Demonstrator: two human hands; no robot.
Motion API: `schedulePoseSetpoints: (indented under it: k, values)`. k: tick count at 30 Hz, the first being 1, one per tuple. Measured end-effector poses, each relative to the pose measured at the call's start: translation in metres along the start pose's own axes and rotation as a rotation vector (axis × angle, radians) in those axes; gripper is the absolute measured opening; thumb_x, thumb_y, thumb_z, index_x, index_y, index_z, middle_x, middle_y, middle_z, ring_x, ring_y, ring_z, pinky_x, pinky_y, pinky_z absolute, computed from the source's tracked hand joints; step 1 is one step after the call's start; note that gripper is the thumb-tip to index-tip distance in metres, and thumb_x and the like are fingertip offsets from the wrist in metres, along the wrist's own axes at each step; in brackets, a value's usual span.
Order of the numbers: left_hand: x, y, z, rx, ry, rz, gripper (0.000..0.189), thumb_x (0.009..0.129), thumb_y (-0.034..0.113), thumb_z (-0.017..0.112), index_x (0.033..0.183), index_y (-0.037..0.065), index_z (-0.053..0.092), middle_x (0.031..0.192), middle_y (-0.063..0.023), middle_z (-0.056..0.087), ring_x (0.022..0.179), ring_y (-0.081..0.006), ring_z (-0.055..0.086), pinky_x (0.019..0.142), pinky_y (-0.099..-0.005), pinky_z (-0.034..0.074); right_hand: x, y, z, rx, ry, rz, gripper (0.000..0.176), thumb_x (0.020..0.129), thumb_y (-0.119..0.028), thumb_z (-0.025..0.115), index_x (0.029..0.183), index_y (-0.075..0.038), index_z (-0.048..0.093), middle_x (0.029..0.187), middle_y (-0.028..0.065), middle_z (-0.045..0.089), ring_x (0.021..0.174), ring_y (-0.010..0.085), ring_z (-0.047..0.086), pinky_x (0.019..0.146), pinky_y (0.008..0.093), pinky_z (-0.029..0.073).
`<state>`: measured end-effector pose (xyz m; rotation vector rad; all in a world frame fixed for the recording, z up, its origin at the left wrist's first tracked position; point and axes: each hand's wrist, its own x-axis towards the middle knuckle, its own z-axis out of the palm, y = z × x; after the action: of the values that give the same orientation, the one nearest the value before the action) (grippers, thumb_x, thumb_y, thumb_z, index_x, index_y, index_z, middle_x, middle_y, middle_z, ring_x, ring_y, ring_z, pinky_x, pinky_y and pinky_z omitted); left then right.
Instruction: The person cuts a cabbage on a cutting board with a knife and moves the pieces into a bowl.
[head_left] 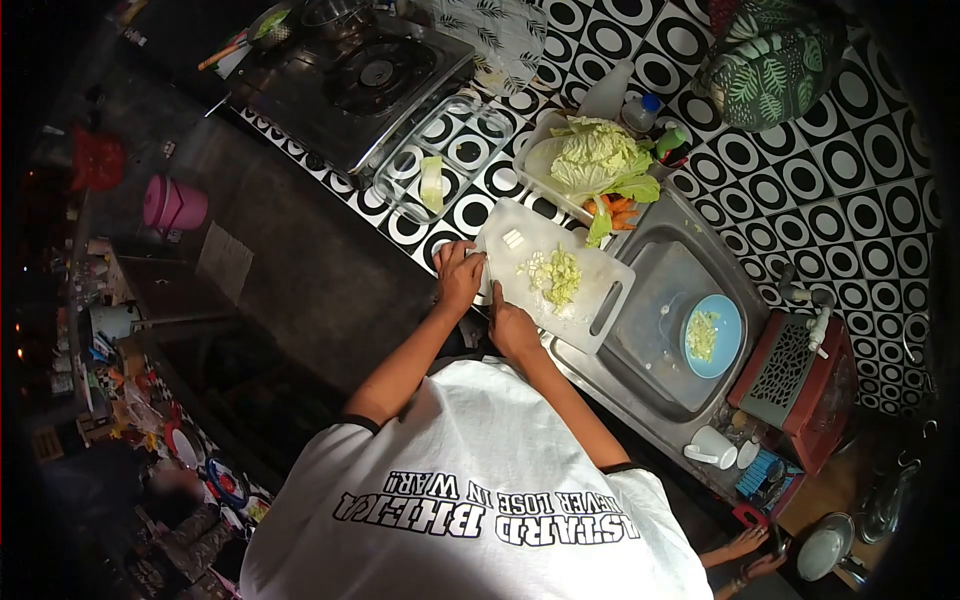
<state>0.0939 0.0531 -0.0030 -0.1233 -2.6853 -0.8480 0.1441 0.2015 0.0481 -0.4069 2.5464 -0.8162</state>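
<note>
My left hand is at the near left corner of a white cutting board, its fingers curled down over something mostly hidden. Close beside it, my right hand is closed on a knife, of which only a thin part of the blade shows. Chopped pale-green cabbage lies heaped mid-board, with a few white cut strips nearer the left edge. The board overlaps the rim of the steel sink. A blue bowl holding chopped cabbage stands in the basin.
Behind the board, a plastic container holds a napa cabbage and carrots. A clear glass dish with a cabbage piece sits beside the gas stove. A faucet is at right. Another person's hands show bottom right.
</note>
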Motion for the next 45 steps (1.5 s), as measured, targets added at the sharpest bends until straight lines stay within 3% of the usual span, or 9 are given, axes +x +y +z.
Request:
schedulePoseSetpoints:
  k: [4, 6, 15, 22, 24, 45]
  values:
    - [0.0, 0.0, 0.001, 0.002, -0.002, -0.028, 0.01, 0.078, 0.011, 0.07, 0.087, 0.013, 0.074, 0.109, -0.0013, 0.06, 0.108, -0.0254, 0.049, 0.094, -0.0413, 0.034, 0.002, 0.001, 0.006, -0.01, -0.007, -0.007, 0.077, 0.075, -0.001, 0.056, 0.144, 0.015, 0.025, 0.086, 0.03, 0.066, 0.08, 0.0424, 0.066, 0.074, 0.0469, 0.053]
    - [0.0, -0.001, 0.001, 0.01, -0.005, -0.029, 0.01, 0.078, 0.012, 0.07, 0.088, 0.013, 0.074, 0.109, -0.0009, 0.06, 0.108, -0.0252, 0.049, 0.094, -0.041, 0.034, 0.003, 0.001, 0.008, -0.071, -0.028, -0.034, 0.069, 0.082, -0.002, 0.047, 0.144, 0.016, 0.023, 0.088, 0.0269, 0.067, 0.079, 0.039, 0.068, 0.073, 0.0449, 0.055]
    - [0.0, 0.0, 0.001, 0.005, -0.02, -0.05, 0.01, 0.078, 0.013, 0.07, 0.088, 0.014, 0.074, 0.109, -0.0001, 0.06, 0.106, -0.0248, 0.049, 0.094, -0.0396, 0.033, 0.007, 0.005, 0.015, -0.1, -0.037, -0.054, 0.07, 0.083, -0.002, 0.044, 0.144, 0.02, 0.018, 0.086, 0.0256, 0.067, 0.077, 0.037, 0.068, 0.071, 0.0419, 0.056]
    - [-0.001, -0.001, 0.002, 0.0, -0.018, -0.068, 0.012, 0.077, 0.011, 0.071, 0.088, 0.014, 0.075, 0.11, 0.0006, 0.061, 0.107, -0.0245, 0.048, 0.094, -0.0391, 0.033, 0.013, 0.001, 0.009, -0.122, -0.068, -0.047, 0.07, 0.083, -0.002, 0.044, 0.143, 0.021, 0.017, 0.088, 0.0261, 0.068, 0.078, 0.0364, 0.069, 0.072, 0.0417, 0.056]
    - [-0.002, -0.001, 0.002, -0.002, -0.02, -0.069, 0.01, 0.079, 0.013, 0.07, 0.088, 0.015, 0.074, 0.109, 0.0008, 0.06, 0.107, -0.0245, 0.048, 0.095, -0.0393, 0.033, 0.014, -0.002, 0.006, -0.031, -0.067, -0.02, 0.07, 0.081, -0.002, 0.042, 0.143, 0.021, 0.018, 0.087, 0.0324, 0.066, 0.08, 0.0436, 0.067, 0.076, 0.0473, 0.054]
    - [-0.001, -0.002, 0.002, -0.019, -0.021, -0.064, 0.011, 0.077, 0.01, 0.071, 0.087, 0.013, 0.074, 0.11, 0.0001, 0.061, 0.107, -0.0252, 0.048, 0.092, -0.0398, 0.034, 0.021, -0.007, 0.009, -0.137, -0.124, 0.03, 0.069, 0.084, -0.004, 0.041, 0.143, 0.02, 0.016, 0.092, 0.0297, 0.068, 0.083, 0.0407, 0.069, 0.076, 0.045, 0.055]
